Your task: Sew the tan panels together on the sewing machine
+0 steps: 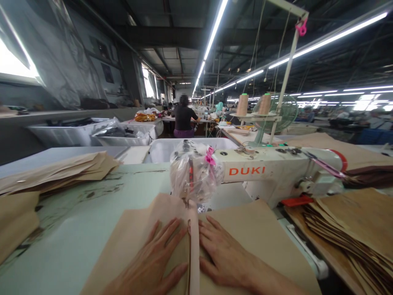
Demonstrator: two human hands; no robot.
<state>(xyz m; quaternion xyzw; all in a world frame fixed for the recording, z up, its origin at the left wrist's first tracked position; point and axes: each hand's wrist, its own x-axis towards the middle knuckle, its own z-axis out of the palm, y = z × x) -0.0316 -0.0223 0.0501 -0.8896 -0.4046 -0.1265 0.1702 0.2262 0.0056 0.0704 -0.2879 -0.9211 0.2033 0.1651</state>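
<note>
A white sewing machine [211,172] marked DUKI stands across the table, its head wrapped in clear plastic. Under its needle lies a tan sheet of material [245,229], spread to both sides, with a narrow pale strip [194,254] running along its middle toward me. My left hand [159,254] rests flat on the sheet left of the strip, fingers spread. On the other side, my right hand [224,254] lies flat with its fingertips at the strip's edge. The needle tip is hard to make out behind the plastic.
Stacked tan pieces [55,172] lie at the left, and another pile [353,237] sits at the right. Scissors [325,164] rest on the machine. Behind it are a white bin [153,149], thread cones [242,104] and a fan [285,110]. A person [184,116] sits farther back.
</note>
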